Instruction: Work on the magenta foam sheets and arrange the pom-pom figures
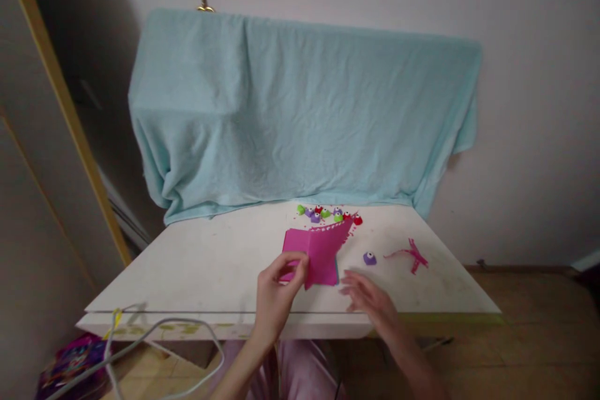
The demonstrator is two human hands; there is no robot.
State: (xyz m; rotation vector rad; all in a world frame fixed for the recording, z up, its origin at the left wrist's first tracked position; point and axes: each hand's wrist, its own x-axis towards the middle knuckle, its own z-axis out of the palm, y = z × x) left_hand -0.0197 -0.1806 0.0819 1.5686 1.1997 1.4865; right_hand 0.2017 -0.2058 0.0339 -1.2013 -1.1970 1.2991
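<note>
My left hand [278,284] pinches the near edge of a bright pink sheet of paper [324,249] between thumb and fingers. The sheet stands partly raised, and its far edge has a row of small punched or cut notches. Beneath it lies a square stack of pink paper [294,241], with a thin blue edge showing at the right. Just right of the stack, my right hand [368,297] is open, its fingers loosely bent and slightly blurred, holding nothing. A small purple piece with an eye [370,258] sits beyond that hand.
Several small green, purple and red pieces with eyes [315,217] cluster at the back of the white table [210,262], among tiny pink bits. A torn pink paper strip [415,256] lies at the right. A light blue cloth [304,112] hangs behind; a grey cable [164,321] loops at front left.
</note>
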